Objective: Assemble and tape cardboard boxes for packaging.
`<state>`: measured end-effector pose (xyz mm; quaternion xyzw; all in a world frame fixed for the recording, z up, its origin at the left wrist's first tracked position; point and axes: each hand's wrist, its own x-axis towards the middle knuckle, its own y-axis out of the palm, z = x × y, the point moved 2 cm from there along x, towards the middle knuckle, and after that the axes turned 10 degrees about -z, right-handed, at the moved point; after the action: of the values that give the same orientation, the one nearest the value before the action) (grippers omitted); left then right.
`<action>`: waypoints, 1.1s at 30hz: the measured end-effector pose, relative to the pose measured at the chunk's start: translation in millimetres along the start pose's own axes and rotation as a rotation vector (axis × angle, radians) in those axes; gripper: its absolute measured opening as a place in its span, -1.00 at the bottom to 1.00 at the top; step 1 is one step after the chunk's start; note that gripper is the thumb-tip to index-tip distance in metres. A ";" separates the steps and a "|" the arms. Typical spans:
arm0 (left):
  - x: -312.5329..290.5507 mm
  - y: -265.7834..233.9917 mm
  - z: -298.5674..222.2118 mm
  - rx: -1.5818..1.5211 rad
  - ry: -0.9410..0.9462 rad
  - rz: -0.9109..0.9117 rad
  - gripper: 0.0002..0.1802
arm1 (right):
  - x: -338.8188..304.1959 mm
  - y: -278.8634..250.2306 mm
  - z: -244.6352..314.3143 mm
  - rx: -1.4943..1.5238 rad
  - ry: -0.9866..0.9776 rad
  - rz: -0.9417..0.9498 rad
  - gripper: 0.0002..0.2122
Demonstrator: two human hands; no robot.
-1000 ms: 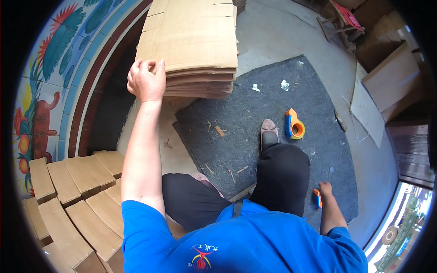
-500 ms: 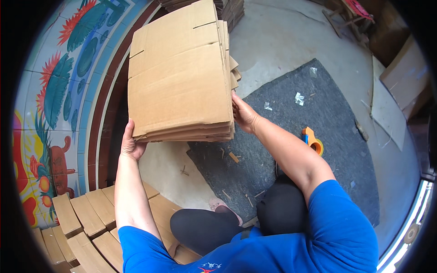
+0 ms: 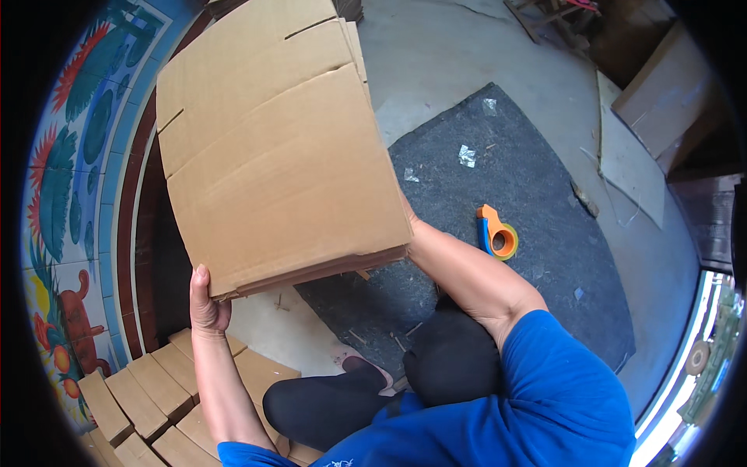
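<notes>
A stack of flattened cardboard boxes (image 3: 272, 171), brown with slots cut along its sides, is held up in front of me between both hands. My left hand (image 3: 208, 300) grips its near left corner, thumb on the top sheet and fingers underneath. At the right side, my right hand (image 3: 410, 212) supports the stack; most of its fingers are hidden behind the cardboard. An orange and blue tape dispenser (image 3: 498, 233) lies on the dark mat (image 3: 560, 280) to the right of my right forearm.
Folded brown cartons (image 3: 156, 389) stand in rows at my lower left, beside a painted tile wall (image 3: 85, 148). Shiny scraps (image 3: 467, 156) and cardboard bits lie on the mat. A board (image 3: 634, 152) rests at the far right. More stacked cardboard (image 3: 350, 9) is at the back.
The cardboard stack has come nearer and lower, shifting left in view and tilting. Both hands keep hold of it, and the right hand is now more hidden. The whole view has turned slightly.
</notes>
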<state>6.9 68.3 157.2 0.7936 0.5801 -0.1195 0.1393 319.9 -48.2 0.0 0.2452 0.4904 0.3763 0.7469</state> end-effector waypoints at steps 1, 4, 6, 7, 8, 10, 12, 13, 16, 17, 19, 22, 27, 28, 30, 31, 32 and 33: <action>-12.0 8.7 -4.0 0.018 0.011 -0.021 -0.02 | -30.4 13.6 15.1 0.039 -0.017 -0.024 -0.37; -31.9 70.6 -9.4 0.083 0.005 0.069 0.14 | -60.2 -9.1 33.9 0.089 -0.070 -0.080 -0.40; -38.4 125.8 -8.3 0.108 0.021 0.168 0.14 | -92.0 -62.2 54.1 0.104 -0.107 -0.112 -0.41; -37.3 146.8 -4.3 0.113 0.007 0.226 0.12 | -117.4 -97.7 60.6 0.116 -0.118 -0.118 -0.41; -34.2 165.8 0.0 0.152 -0.010 0.284 0.08 | -132.0 -128.7 57.4 0.138 -0.114 -0.113 -0.42; -19.1 215.1 14.0 0.174 -0.037 0.449 0.07 | -149.8 -169.6 64.2 0.160 -0.133 -0.132 -0.43; 7.1 254.2 37.5 0.250 -0.087 0.555 0.06 | -151.3 -198.5 69.1 0.184 -0.155 -0.165 -0.44; 23.1 269.7 52.7 0.290 -0.113 0.585 0.07 | -148.4 -213.5 74.7 0.193 -0.167 -0.180 -0.45; 66.2 305.7 76.3 0.373 -0.266 0.648 0.09 | -138.9 -246.7 64.1 0.235 -0.181 -0.216 -0.46; 77.9 314.7 81.7 0.404 -0.287 0.651 0.07 | -138.3 -258.3 56.3 0.248 -0.187 -0.230 -0.47; 95.5 338.4 89.4 0.444 -0.324 0.700 0.01 | -125.7 -275.5 49.7 0.274 -0.206 -0.278 -0.48; 136.1 356.4 101.9 0.543 -0.245 0.715 -0.04 | -91.3 -285.9 43.7 0.320 -0.219 -0.332 -0.50; 178.8 360.0 173.6 0.424 -0.096 0.189 -0.21 | -18.0 -280.4 32.1 0.480 -0.043 -0.550 -0.47; 158.6 361.2 174.8 0.443 -0.192 0.098 -0.12 | -10.6 -271.7 24.3 0.239 -0.080 -0.783 -0.44; 146.8 350.5 204.6 0.294 -0.287 0.053 -0.02 | -29.5 -264.2 20.0 -0.015 0.137 -0.729 -0.41; 141.3 346.0 212.1 0.216 -0.328 0.112 0.00 | -36.9 -264.9 16.4 -0.066 0.220 -0.697 -0.41; 137.1 343.2 220.3 0.175 -0.390 0.134 -0.04 | -40.4 -274.3 12.5 -0.071 0.227 -0.635 -0.42; 135.6 335.4 226.9 0.197 -0.369 0.088 -0.07 | -48.4 -266.8 18.2 -0.042 0.161 -0.674 -0.46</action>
<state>361.0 10.4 -74.4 0.7928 0.4950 -0.3125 0.1699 411.0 -246.1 -162.4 0.0236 0.5932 0.1367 0.7930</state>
